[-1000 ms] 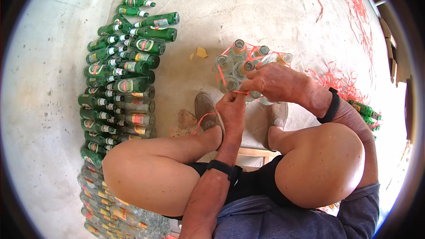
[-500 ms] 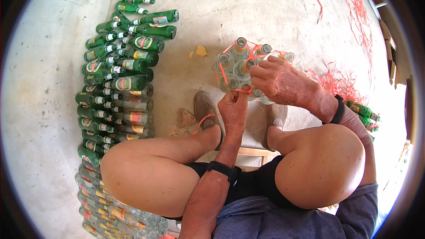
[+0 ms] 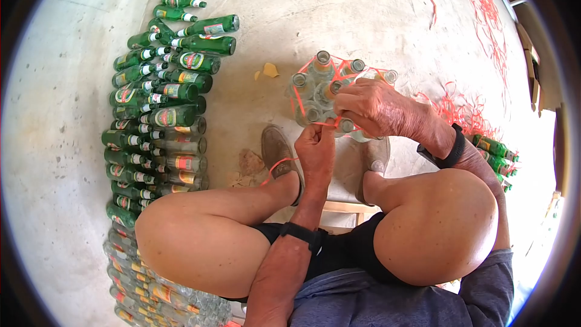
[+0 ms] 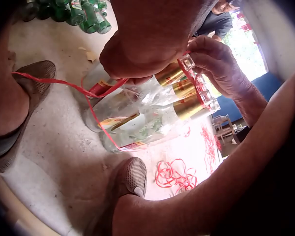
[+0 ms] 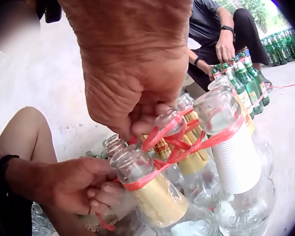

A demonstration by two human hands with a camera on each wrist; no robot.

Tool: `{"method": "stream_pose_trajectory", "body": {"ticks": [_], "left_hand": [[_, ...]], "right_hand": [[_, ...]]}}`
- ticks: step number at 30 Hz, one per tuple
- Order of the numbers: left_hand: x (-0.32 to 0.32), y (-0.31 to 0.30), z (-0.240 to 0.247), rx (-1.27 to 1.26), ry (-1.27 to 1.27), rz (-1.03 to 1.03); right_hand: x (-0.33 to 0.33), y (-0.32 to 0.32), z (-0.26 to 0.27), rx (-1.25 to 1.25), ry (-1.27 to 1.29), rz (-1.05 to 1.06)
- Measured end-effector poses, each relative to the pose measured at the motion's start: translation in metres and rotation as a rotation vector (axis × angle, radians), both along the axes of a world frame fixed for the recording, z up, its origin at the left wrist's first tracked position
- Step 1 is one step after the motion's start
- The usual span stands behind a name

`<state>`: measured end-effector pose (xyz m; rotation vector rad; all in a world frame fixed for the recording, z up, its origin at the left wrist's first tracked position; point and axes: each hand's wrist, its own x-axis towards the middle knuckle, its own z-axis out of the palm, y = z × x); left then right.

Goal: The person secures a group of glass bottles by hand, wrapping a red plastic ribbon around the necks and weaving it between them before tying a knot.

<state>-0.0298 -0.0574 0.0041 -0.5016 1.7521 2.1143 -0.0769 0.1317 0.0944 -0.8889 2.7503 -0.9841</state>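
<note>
A cluster of clear glass bottles [image 3: 321,71] stands upright between the person's feet, red plastic strapping [image 5: 187,150] wound and twisted around the necks. At the near side of the cluster, the left hand [image 3: 316,151] pinches the strapping between thumb and forefinger, its loose tail [image 4: 49,78] trailing past the shoe. The right hand [image 3: 376,106] is bent down over the bottle tops, its fingertips pinching the strapping beside a neck in the right wrist view. Gold neck labels [image 4: 189,108] show on several bottles. Part of the cluster is hidden under the right hand.
Green bottles [image 3: 175,115] lie stacked in a long row at the left, clear bottles [image 3: 130,266] nearer. Loose red strapping [image 3: 481,18] lies at the right. Another person [image 5: 225,46] sits beside a tied group of green bottles [image 5: 246,81].
The right hand drew back a little to the right, then came back in with its fingers lower over the near necks. The left hand has kept its pinch on the strapping, almost in place.
</note>
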Motion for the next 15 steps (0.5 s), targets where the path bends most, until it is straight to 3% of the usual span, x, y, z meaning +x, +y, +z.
{"method": "stream_pose_trajectory", "body": {"ticks": [9, 15], "left_hand": [[0.002, -0.006, 0.000, -0.005, 0.072, -0.042], [0.000, -0.007, 0.005, -0.023, 0.077, -0.058]], "right_hand": [[-0.004, 0.002, -0.001, -0.038, 0.008, -0.028], [-0.006, 0.012, 0.009, -0.022, -0.233, -0.161]]}}
